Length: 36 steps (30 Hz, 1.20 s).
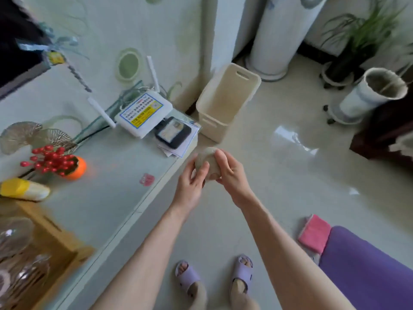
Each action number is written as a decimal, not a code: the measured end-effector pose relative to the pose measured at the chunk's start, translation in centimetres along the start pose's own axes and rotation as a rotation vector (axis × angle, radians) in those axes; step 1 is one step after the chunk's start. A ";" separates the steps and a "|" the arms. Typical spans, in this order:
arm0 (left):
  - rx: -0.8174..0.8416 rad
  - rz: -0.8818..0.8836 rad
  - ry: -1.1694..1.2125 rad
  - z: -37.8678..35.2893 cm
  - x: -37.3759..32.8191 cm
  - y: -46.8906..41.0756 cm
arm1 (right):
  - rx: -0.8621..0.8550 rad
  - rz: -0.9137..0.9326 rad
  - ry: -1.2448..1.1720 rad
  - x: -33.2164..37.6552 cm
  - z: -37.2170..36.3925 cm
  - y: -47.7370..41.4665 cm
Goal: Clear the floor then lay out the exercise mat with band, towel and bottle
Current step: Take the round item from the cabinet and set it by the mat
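- Both my hands hold one grey ball (206,161) between them. My left hand (192,182) cups its near left side with the fingers curled up round it. My right hand (230,173) wraps its right side, with the thumb lying over the top. I cannot tell whether it is a firm ball or balled-up cloth.
- The ball is in the air on my side of the bin (214,128), near its front wall and not yet over the opening.
- From the ball, the bin's mouth lies ahead and slightly to the right. The mouth's long axis runs away from me, toward the wall behind it.
- My right hand is a little nearer the bin than my left. I judge the drop calls for a short reach forward and right, which the right hand could finish alone.
- The purple mat (368,265) lies on the floor well apart from the bin, back on my right. The pink towel (315,233) touches the mat's end that faces the bin. I cannot tell whether the mat is rolled or flat.
- I judge I am at the floor-clearing step, with the laying-out not yet begun.
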<state>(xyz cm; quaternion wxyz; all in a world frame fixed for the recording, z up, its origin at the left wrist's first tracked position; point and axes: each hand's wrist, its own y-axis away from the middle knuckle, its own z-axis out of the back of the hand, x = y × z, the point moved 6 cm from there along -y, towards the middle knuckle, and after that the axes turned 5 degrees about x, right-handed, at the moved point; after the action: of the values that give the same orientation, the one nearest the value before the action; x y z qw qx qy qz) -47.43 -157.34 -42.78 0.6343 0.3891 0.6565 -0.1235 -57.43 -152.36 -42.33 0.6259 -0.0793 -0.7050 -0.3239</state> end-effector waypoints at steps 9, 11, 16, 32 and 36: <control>0.350 0.147 -0.097 -20.9 7.2 -0.7 | -0.349 -0.019 -0.197 -5.3 21.2 7.6; 0.393 0.175 -0.117 -24.5 8.7 -0.4 | -0.385 -0.027 -0.220 -6.7 24.6 8.9; 0.510 0.249 -0.179 -34.8 12.7 0.2 | -0.480 -0.040 -0.313 -11.1 34.7 12.3; 0.616 0.403 -0.267 -51.1 32.4 -3.8 | -0.691 -0.174 -0.482 -30.4 52.3 12.9; 0.643 0.452 -0.305 -51.2 39.0 -6.3 | -0.695 -0.202 -0.505 -37.1 53.8 10.8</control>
<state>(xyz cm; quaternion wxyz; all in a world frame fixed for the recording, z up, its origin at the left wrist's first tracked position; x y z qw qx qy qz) -85.15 -114.14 -72.63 0.5817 0.6785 0.3815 -0.2360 -89.04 -103.15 -73.52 0.3354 -0.2925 -0.6891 -0.5719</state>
